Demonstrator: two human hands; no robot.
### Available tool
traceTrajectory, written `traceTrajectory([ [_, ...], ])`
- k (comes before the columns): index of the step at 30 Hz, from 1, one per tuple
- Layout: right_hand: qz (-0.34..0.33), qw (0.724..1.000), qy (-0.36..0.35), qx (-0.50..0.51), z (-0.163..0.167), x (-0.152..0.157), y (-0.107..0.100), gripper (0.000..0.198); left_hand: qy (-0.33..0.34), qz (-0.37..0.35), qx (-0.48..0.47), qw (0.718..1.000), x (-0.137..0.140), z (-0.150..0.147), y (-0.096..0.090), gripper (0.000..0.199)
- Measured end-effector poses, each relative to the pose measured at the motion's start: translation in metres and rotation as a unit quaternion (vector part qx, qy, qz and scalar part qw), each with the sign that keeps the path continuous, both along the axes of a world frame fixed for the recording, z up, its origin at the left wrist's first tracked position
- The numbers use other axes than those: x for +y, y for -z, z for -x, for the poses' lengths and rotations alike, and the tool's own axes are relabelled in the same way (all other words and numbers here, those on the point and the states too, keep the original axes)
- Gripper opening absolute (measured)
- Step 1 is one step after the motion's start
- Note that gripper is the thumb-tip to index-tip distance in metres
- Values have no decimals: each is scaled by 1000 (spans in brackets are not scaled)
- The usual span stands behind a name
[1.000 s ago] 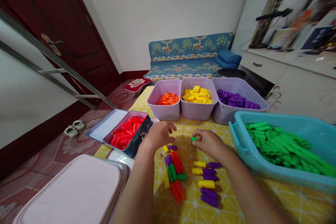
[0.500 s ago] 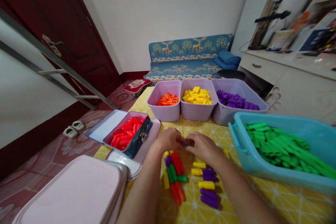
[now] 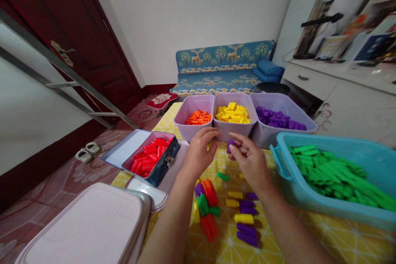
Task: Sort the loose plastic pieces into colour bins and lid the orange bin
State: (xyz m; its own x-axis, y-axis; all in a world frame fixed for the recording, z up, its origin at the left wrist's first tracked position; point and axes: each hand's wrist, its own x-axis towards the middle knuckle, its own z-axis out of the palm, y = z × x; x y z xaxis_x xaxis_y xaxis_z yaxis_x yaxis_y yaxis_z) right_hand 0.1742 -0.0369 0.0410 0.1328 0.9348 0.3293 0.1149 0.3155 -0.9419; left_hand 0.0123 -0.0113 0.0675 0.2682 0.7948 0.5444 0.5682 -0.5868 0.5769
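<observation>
My right hand (image 3: 252,165) pinches a small purple plastic cap (image 3: 230,146) between thumb and fingers, above the yellow tablecloth. Beside it, my left hand (image 3: 199,150) has its fingers spread, with nothing seen in them. A lone green piece (image 3: 223,176) lies on the cloth below the hands. Nearer me, green pieces (image 3: 203,205) sit in a cluster with purple, orange and yellow ones. To its right are several loose yellow caps (image 3: 243,218) and purple caps (image 3: 246,238), partly by my right forearm.
Three lilac bins at the back hold orange pieces (image 3: 198,117), yellow pieces (image 3: 232,113) and purple pieces (image 3: 278,119). A turquoise tub (image 3: 281,165) of green pieces stands right. An open tin box (image 3: 168,165) of red pieces is left, behind stacked pale lids (image 3: 83,222).
My hands have moved apart and away from me. The green piece now lies on the cloth, and the purple cap is in my right hand. My left hand has opened.
</observation>
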Motion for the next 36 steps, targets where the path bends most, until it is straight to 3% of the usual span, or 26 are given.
traceTrajectory([
  [2,30,998,-42,-27,-6,-1,-4,31,-79,-61,98,990,0,3,1,45],
  [4,75,987,-121,-76,-13,-1,-6,26,-126,-36,185,974,0,6,6,60],
  [7,132,961,-201,-138,-22,-3,-11,21,-118,15,244,962,0,10,13,60],
  [9,131,976,-158,-74,-24,-3,-16,19,-100,12,245,964,1,12,16,57],
  [11,66,993,-44,90,-24,-2,-22,25,-88,0,236,968,2,14,18,57],
  [14,-44,948,72,307,-20,1,-26,37,-73,-10,232,970,4,15,20,59],
  [17,-24,937,53,343,-13,3,-22,43,-69,-9,225,972,5,16,20,60],
  [20,69,971,-2,230,-10,3,-13,45,-63,0,217,974,1,17,14,59],
  [23,144,985,-96,-7,-15,4,-4,36,-49,22,204,978,-5,19,2,55],
  [25,158,953,-130,-223,-23,4,1,27,-22,68,198,978,-10,17,-5,51],
  [28,185,837,-93,-507,-32,2,4,20,51,191,244,950,-15,9,-4,50],
  [29,199,805,-81,-553,-33,1,5,20,66,223,281,931,-15,4,-1,50],
  [31,217,785,-82,-575,-32,-1,7,24,72,252,360,895,-15,-7,7,46],
  [33,215,790,-98,-566,-27,-2,12,23,56,249,396,882,-14,-16,15,38],
  [36,188,815,-107,-538,-17,0,22,18,39,249,374,893,-10,-24,24,23],
])
